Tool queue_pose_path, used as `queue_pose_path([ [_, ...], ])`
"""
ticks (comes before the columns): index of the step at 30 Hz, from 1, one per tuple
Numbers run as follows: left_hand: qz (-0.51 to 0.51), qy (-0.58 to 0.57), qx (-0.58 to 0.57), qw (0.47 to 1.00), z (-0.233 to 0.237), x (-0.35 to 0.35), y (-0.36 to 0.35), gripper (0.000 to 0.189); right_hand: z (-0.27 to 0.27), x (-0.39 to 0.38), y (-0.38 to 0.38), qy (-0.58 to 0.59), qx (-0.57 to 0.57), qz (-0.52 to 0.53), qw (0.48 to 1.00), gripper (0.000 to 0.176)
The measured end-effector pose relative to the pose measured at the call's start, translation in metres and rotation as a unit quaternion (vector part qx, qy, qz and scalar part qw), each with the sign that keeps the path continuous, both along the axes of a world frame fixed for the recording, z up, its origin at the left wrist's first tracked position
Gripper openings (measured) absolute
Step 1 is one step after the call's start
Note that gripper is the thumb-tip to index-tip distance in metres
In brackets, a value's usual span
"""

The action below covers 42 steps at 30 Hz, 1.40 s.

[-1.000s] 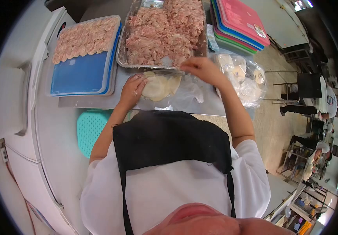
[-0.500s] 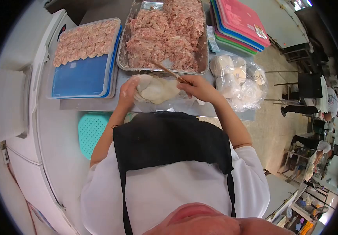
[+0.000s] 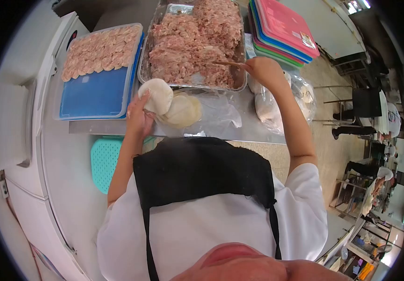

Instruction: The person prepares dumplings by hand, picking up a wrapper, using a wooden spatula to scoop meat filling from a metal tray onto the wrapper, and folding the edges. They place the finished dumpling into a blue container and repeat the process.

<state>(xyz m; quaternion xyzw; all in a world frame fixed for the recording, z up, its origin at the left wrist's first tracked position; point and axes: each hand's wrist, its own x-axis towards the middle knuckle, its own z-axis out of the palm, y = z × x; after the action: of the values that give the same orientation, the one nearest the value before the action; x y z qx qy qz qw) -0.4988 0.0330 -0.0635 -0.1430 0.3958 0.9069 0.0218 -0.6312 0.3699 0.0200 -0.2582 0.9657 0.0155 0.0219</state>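
Note:
My left hand (image 3: pixel 138 117) holds a round, pale dumpling wrapper (image 3: pixel 159 96) up by its edge. Just right of it, a stack of more wrappers (image 3: pixel 184 111) lies on a clear plastic bag (image 3: pixel 216 110) at the front of the table. My right hand (image 3: pixel 263 72) is closed around a thin wooden stick (image 3: pixel 232 63), whose tip reaches into the ground meat (image 3: pixel 178 51). That meat fills most of a large metal tray (image 3: pixel 197 87) behind the wrappers.
To the left, a blue-lined plastic tray (image 3: pixel 94 96) carries rows of filled dumplings (image 3: pixel 101 51). Stacked coloured lids or trays (image 3: pixel 283 28) stand at the back right, above bagged wrappers (image 3: pixel 269 110). A turquoise perforated basket (image 3: pixel 104 164) sits below the table. Other people (image 3: pixel 393 117) are farther off at right.
My right hand has moved from the wrapper stack up and right, bringing the stick to the meat. One wrapper is now lifted off the stack in my left hand.

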Motion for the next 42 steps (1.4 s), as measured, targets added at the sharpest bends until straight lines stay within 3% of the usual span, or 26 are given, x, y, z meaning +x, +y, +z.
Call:
queue_pose_path([
  [3, 0.052, -0.001, 0.008, 0.999, 0.022, -0.015, 0.002, 0.035, -0.057, 0.013, 0.008, 0.07, 0.019, 0.123, 0.99, 0.017],
  [4, 0.055, 0.018, -0.003, 0.998, 0.023, -0.021, 0.003, 0.035, -0.045, 0.031, -0.004, 0.077, 0.012, 0.154, 0.985, 0.014],
  [9, 0.059, 0.063, -0.119, 0.989, 0.026, -0.048, 0.009, 0.035, -0.005, 0.022, -0.009, 0.033, 0.094, 0.078, 0.992, 0.017],
  [12, 0.11, 0.056, -0.074, 0.99, 0.036, -0.062, 0.016, 0.035, -0.016, 0.003, -0.006, 0.091, 0.088, 0.077, 0.989, 0.018],
  [15, 0.168, 0.067, -0.016, 0.983, 0.04, -0.075, 0.015, 0.035, -0.055, 0.033, -0.018, 0.036, 0.044, 0.096, 0.994, 0.019],
  [18, 0.178, 0.077, 0.066, 0.979, 0.044, -0.081, 0.005, 0.036, -0.032, 0.025, -0.005, 0.004, 0.042, 0.079, 0.996, 0.019],
  [20, 0.171, 0.106, -0.02, 0.979, 0.045, -0.085, 0.002, 0.036, -0.01, 0.017, -0.003, 0.001, 0.048, 0.039, 0.998, 0.02],
  [24, 0.185, 0.125, -0.064, 0.973, 0.053, -0.085, -0.004, 0.041, -0.058, 0.035, -0.03, -0.034, 0.036, 0.021, 0.999, 0.02],
  [28, 0.192, 0.122, -0.013, 0.974, 0.055, -0.082, -0.011, 0.036, -0.04, 0.04, -0.066, -0.025, -0.031, 0.064, 0.997, 0.023],
  [31, 0.2, 0.112, 0.014, 0.973, 0.052, -0.076, -0.016, 0.036, -0.04, 0.014, -0.07, 0.058, -0.08, 0.11, 0.989, 0.023],
  [35, 0.216, 0.082, 0.003, 0.973, 0.049, -0.071, -0.016, 0.033, -0.059, -0.008, -0.091, 0.014, 0.018, 0.135, 0.991, 0.027],
  [36, 0.225, 0.07, -0.011, 0.972, 0.049, -0.069, -0.016, 0.033, -0.072, -0.003, -0.098, -0.037, -0.007, 0.115, 0.993, 0.031],
  [42, 0.245, 0.077, -0.064, 0.964, 0.049, -0.059, -0.021, 0.036, -0.053, 0.02, -0.092, -0.079, -0.205, 0.096, 0.971, 0.035],
])
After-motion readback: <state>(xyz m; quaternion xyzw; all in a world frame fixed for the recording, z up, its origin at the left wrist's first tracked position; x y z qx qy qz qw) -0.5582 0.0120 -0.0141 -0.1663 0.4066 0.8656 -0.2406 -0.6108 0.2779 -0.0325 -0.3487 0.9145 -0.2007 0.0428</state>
